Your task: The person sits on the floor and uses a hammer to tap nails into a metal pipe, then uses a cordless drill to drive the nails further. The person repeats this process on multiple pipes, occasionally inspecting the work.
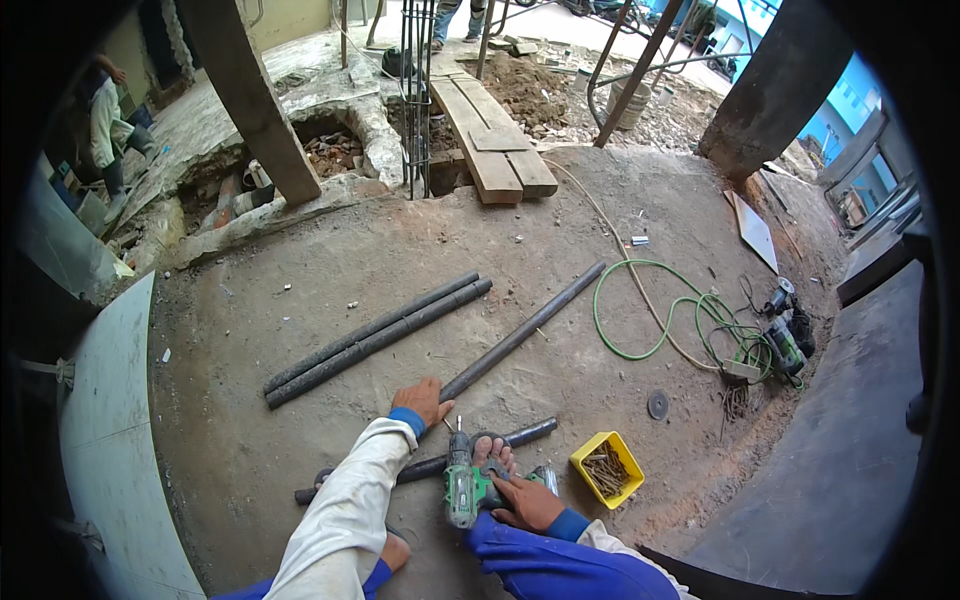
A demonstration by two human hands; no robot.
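Observation:
My left hand [425, 402] is closed around the near end of a long dark pipe [520, 335] that slants away to the right across the dusty floor. In my right hand [532, 501] is a green and grey cordless drill [463, 490], its handle partly hidden by the fingers. The drill's bit points away from me, close to my left hand. A shorter dark pipe [535, 432] lies crosswise beneath my foot. Right of the drill stands a yellow box [627, 496] holding several brass-coloured screws [604, 468].
Two dark pipes [375, 340] lie side by side ahead on the left. To the right are a cutting disc [657, 404], a green hose [628, 356] and an angle grinder [786, 343]. Wooden planks [490, 135] bridge a broken floor edge. Another person [110, 130] stands far left.

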